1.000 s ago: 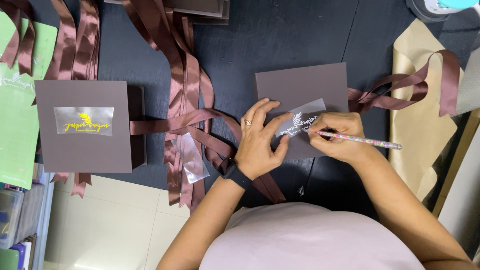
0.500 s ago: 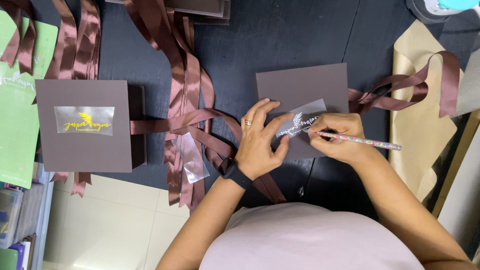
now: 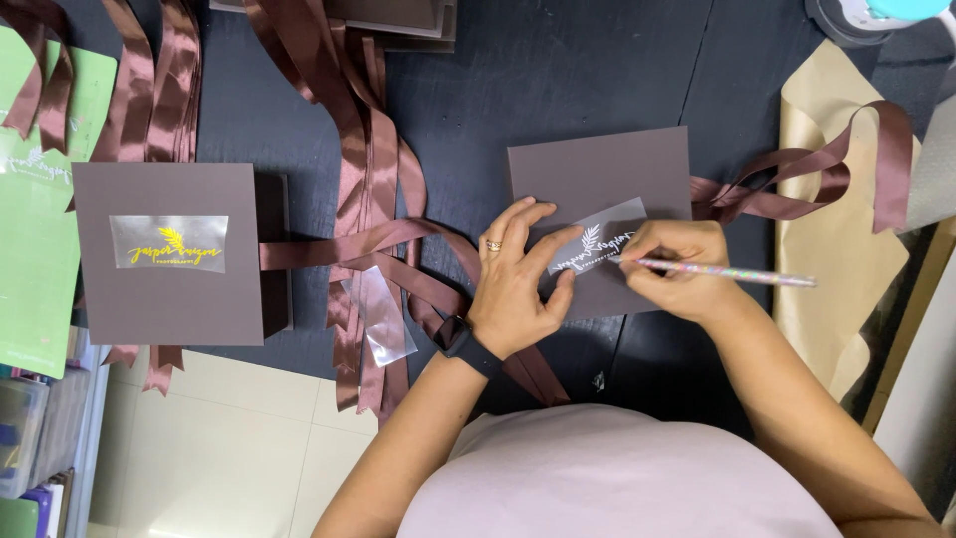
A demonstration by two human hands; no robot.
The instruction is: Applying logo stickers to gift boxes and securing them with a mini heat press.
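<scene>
- Head view: the left hand point(image 3: 518, 289) presses its fingers flat on the clear decal sheet point(image 3: 597, 239), pinning it atop the brown box lid point(image 3: 597, 164).
- The right hand point(image 3: 677, 269) grips a slim stylus point(image 3: 727, 272), tip at the decal's right edge.

Looked like a gift-packaging craft workspace: dark counter point(image 3: 597, 70) held brown boxes point(image 3: 167, 254), satin ribbons point(image 3: 368, 179), kraft paper point(image 3: 836, 239), green cutting mat point(image 3: 35, 269).
</scene>
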